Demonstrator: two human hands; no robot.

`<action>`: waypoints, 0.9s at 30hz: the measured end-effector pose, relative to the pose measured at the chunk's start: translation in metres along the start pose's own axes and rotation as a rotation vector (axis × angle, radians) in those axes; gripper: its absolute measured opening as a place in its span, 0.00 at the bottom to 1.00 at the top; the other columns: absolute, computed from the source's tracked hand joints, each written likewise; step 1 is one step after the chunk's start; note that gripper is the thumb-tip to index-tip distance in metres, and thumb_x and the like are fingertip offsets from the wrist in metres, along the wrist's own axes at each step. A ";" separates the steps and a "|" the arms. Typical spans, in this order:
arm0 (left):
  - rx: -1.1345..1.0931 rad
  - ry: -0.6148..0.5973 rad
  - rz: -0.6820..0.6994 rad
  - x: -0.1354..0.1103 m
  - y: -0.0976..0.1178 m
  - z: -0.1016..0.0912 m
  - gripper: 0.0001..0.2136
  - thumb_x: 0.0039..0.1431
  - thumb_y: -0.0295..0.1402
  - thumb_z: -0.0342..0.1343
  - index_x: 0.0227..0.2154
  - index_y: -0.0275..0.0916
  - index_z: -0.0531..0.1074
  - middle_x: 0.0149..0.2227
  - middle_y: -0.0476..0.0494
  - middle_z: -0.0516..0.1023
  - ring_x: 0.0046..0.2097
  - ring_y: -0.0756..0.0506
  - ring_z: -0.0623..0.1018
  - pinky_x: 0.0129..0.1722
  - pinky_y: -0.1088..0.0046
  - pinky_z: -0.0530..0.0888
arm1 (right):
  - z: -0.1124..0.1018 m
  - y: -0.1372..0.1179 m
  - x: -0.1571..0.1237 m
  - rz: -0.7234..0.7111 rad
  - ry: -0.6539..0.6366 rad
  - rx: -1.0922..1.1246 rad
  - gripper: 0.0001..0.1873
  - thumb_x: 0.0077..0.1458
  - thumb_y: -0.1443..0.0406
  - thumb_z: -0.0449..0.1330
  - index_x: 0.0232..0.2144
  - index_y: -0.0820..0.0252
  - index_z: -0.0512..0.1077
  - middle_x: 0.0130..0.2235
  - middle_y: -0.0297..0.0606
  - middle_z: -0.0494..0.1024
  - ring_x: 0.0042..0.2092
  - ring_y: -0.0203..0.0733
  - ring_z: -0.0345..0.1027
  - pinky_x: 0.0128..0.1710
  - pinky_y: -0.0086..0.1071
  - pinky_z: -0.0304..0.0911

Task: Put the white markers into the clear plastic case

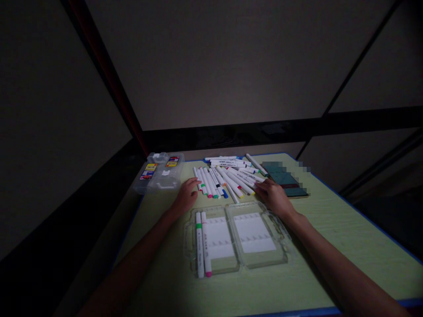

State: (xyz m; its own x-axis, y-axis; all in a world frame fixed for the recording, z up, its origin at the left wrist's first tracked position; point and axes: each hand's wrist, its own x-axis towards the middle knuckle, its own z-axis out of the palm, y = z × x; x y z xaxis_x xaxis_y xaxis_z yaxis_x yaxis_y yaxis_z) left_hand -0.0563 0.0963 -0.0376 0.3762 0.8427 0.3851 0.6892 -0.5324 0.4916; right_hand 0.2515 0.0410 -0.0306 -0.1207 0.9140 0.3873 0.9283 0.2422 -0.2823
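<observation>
Clear case (237, 240) nearest cam, loose markers (230, 182) beyond, btwn L hand (187, 194) (loosely spread) & R hand (274, 197) (grip unclear).

Room, indoor, dim; home or office, I cannot tell from my remote feed: one pale green desk (337, 220), blue-edged; grey panels (214, 66), dark-banded, beyond its far edge.
</observation>
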 end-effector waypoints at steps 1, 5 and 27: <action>0.008 -0.002 -0.001 0.000 0.001 0.000 0.21 0.43 0.19 0.44 0.43 0.32 0.69 0.49 0.38 0.67 0.52 0.45 0.66 0.56 0.62 0.61 | 0.000 0.000 0.000 -0.001 -0.003 -0.003 0.14 0.55 0.66 0.50 0.38 0.66 0.73 0.32 0.43 0.71 0.32 0.40 0.67 0.32 0.28 0.59; 0.033 -0.009 0.005 -0.001 0.003 0.000 0.21 0.44 0.19 0.44 0.42 0.31 0.69 0.49 0.37 0.67 0.52 0.44 0.66 0.56 0.62 0.61 | 0.001 -0.001 0.000 0.008 0.001 -0.018 0.14 0.56 0.65 0.49 0.38 0.66 0.73 0.32 0.43 0.70 0.31 0.40 0.66 0.32 0.28 0.59; 0.002 0.082 -0.043 0.001 0.014 -0.007 0.09 0.47 0.22 0.47 0.30 0.36 0.68 0.33 0.45 0.71 0.37 0.47 0.71 0.40 0.69 0.69 | 0.000 -0.003 0.003 -0.081 -0.055 0.017 0.13 0.56 0.66 0.49 0.35 0.63 0.73 0.36 0.45 0.71 0.35 0.42 0.67 0.37 0.30 0.61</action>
State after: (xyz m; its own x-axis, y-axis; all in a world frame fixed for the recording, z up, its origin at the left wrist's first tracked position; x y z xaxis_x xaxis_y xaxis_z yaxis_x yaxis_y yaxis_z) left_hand -0.0506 0.0888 -0.0250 0.2946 0.8553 0.4262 0.7050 -0.4956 0.5074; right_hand 0.2488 0.0429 -0.0285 -0.2145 0.9077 0.3606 0.9088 0.3208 -0.2668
